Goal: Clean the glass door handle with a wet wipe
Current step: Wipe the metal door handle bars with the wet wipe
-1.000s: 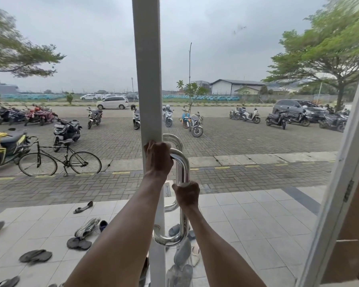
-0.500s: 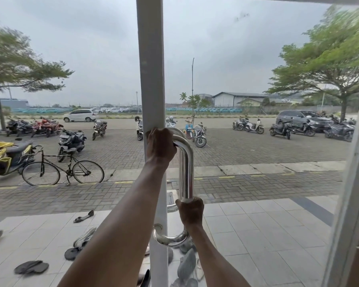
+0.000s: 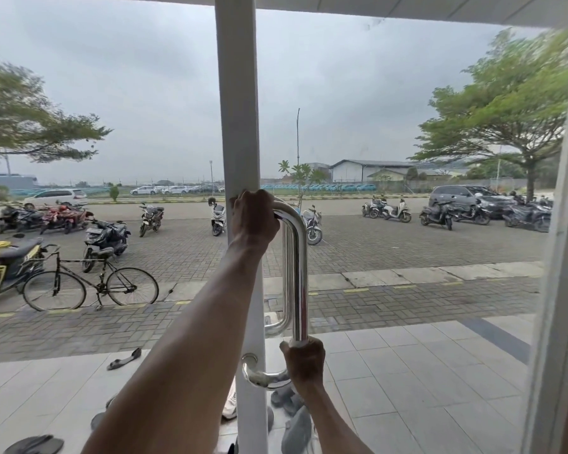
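Nearest, the right hand [image 3: 304, 360] is wrapped around the lower end of the handle [image 3: 298, 273], just above its bottom bend, and the left hand [image 3: 254, 221] is closed over the top bend against the white door frame [image 3: 238, 126]; no wipe shows in either fist, so I cannot tell which holds it. I judge the wiping well along, the bright shaft done and only the bottom bend left. Count: two hands, one inside handle with a twin behind the glass, one bicycle [image 3: 91, 285] outside.
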Demonstrator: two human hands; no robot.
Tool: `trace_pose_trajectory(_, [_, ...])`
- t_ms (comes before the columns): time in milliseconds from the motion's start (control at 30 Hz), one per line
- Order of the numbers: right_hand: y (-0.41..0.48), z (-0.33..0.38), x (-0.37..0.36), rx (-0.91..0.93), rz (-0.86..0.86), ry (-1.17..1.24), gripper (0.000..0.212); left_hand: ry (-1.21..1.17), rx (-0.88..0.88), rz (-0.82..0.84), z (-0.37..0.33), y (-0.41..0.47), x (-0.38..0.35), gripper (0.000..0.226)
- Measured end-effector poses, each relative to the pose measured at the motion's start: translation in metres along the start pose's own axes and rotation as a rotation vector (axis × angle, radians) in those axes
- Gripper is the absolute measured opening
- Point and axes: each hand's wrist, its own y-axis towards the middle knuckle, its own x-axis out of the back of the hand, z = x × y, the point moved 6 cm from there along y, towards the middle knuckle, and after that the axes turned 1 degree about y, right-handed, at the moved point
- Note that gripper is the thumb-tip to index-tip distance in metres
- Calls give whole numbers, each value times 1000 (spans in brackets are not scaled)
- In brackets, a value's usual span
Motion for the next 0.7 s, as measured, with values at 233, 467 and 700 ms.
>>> trace_pose_trajectory(233, [2, 28, 7, -5, -78, -34, 18, -24, -16, -28, 3, -4, -2, 25])
trace_pose_trajectory(467, [28, 103, 16, 50, -68, 15, 23, -51, -99, -115, 6, -12, -7, 40])
trace_pose_trajectory(700, [31, 99, 10, 220, 28, -246, 28, -212, -120, -273, 15, -70, -28, 108])
